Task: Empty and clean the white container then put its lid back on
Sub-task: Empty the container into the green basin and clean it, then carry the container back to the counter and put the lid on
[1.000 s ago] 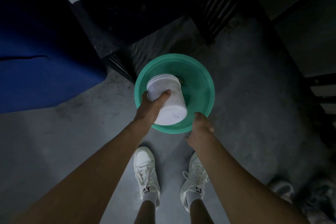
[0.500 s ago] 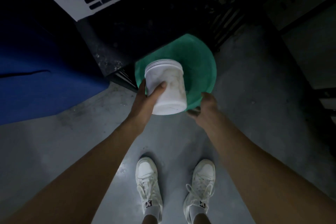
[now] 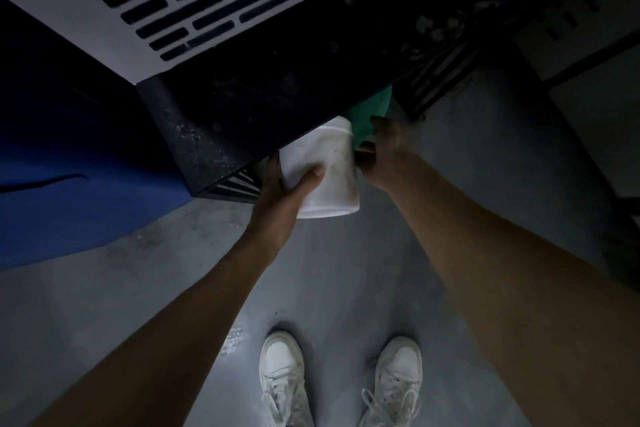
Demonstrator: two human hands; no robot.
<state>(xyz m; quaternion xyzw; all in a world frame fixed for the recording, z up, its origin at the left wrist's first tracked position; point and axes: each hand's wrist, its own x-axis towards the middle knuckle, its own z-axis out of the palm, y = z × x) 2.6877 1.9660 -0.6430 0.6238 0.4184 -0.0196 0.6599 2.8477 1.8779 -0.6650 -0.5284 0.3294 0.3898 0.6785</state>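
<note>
While the white cylindrical plastic container (image 3: pixel 323 170) is held tilted in the air, its mouth end pointing away from the body and partly hidden behind the dark metal edge of a black slatted structure (image 3: pixel 221 135), the emptying step appears to be in hand. The left hand (image 3: pixel 284 187) is clamped round the container's side wall, the thumb laid across the near face and the other fingers wrapped behind it, out of sight. Just beyond the thumb, the wall is marked with faint grey smears, so a further clean is judged to be needed. The right hand (image 3: pixel 384 149) is closed on the rim of a green round plastic basin (image 3: pixel 372 111), which is touching the container's far side and is largely hidden by the dark edge. No lid can be seen.

For the step to be done well, the container's mouth should be kept over the basin, beyond the left fingertips, so that nothing falls on the grey concrete floor (image 3: pixel 339 281) beneath the wrists. The grip should be kept low on the wall, near the base, with the rim left free. The basin should be steadied level by the right fingers; whether anything is inside either vessel cannot be told. The dark edge close above the knuckles should be avoided.
</note>
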